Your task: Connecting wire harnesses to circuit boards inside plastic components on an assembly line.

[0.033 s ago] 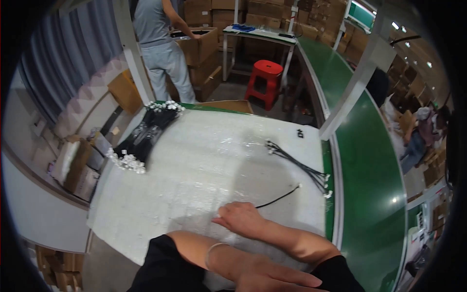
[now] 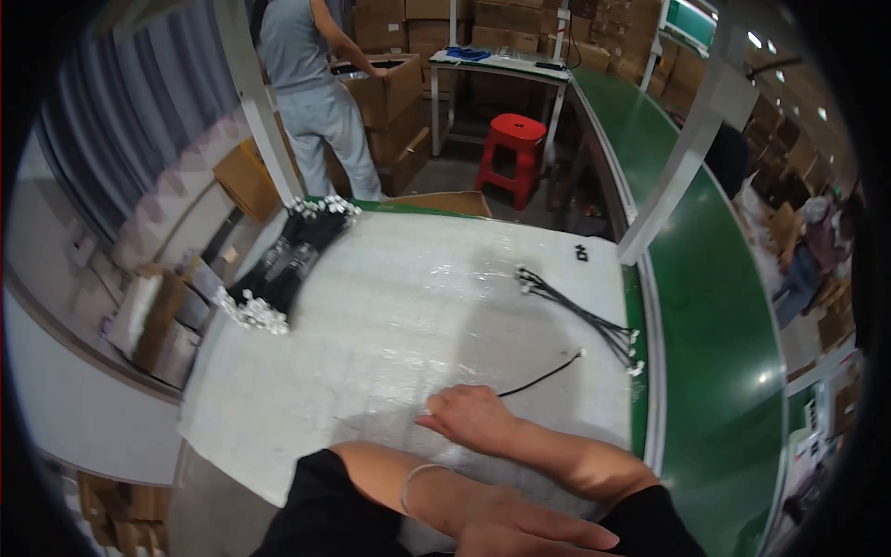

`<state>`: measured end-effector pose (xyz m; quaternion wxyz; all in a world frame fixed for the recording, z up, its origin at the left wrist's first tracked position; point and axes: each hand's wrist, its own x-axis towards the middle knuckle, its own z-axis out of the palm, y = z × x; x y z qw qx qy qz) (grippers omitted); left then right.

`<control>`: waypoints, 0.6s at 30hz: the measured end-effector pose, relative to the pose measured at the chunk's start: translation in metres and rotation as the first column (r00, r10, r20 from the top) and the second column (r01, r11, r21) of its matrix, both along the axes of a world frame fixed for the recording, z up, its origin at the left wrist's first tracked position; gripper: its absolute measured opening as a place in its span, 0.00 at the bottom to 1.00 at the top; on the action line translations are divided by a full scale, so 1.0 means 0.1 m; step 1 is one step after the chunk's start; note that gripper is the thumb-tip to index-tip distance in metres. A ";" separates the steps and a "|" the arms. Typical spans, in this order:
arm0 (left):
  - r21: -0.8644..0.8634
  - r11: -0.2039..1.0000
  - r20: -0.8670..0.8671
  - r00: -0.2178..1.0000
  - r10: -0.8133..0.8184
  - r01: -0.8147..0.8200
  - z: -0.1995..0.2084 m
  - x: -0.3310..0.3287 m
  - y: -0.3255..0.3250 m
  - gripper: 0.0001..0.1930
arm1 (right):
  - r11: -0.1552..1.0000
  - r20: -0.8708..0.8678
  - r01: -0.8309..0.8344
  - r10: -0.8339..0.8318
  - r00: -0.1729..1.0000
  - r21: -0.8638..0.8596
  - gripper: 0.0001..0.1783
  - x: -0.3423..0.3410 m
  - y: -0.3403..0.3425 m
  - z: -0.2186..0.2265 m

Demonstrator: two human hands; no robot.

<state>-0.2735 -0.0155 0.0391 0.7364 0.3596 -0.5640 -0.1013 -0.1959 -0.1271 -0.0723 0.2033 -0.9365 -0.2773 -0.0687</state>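
My right hand [image 2: 471, 415] is low over the white-covered table [image 2: 390, 306], its fingers closed on one thin black cable [image 2: 542, 376]. From the fist the cable curves away to the right, ending in a small white connector on the table. My left hand [image 2: 534, 527] crosses below the right forearm at the lower edge, its visible fingers stretched out and pointing right. I see nothing in it; part of it is cut off. Several similar cables [image 2: 585, 314] lie loosely together at the right. A thick bundle of black cables [image 2: 290, 265] with white connectors rests at the far left.
A small black piece [image 2: 581, 252] lies near the far right corner. Along the right runs a green conveyor belt [image 2: 710, 343] behind a white post [image 2: 682, 153]. Beyond the table stand a red stool [image 2: 513, 158] and a person [image 2: 320, 102] at an open carton [image 2: 385, 97].
The whole view has shifted slightly, so the table and cables sit a little further right. Both hands keep nearly the same pose, and the right one still grips the cable.
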 end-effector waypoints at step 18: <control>-0.210 0.952 0.505 0.858 -0.090 0.224 0.15 0.52 0.03 0.12 | 0.997 -0.057 -0.072 0.073 0.996 0.014 0.18 0.05 0.07 -0.05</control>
